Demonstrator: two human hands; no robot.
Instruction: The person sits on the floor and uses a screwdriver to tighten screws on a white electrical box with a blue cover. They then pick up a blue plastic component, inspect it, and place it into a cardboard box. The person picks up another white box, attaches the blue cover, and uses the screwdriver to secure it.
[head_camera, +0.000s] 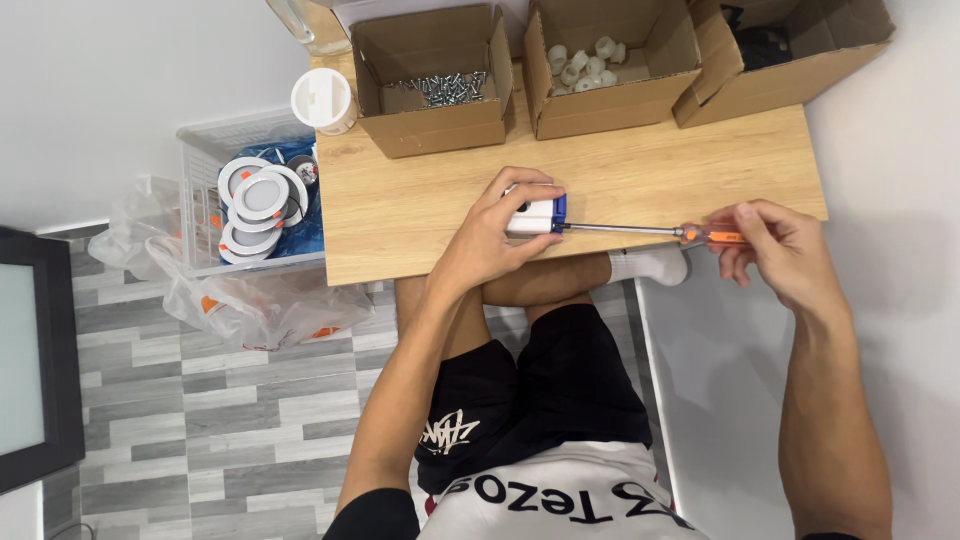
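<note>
Head view, looking straight down: left hand (497, 232) wrapped over a small white-and-blue plastic part (538, 215), fingers curled and pinching it down near the front edge of the wooden tabletop (650, 175). Right hand (782, 248) off the table's right end, fingertips pinched round the orange handle of a screwdriver (650, 231), shaft lying level with the tip meeting the blue end of the part. Along the back edge, three open cardboard boxes: one with screws (445, 88), one with white plastic rings (585, 63), one with dark bits (765, 45), too dim to tell. White cup-shaped piece (322, 100) at the left corner. Left of the table, a white basket (200, 160) of round recessed lights (260, 197), with clear plastic bags (255, 305) on the floor.
</note>
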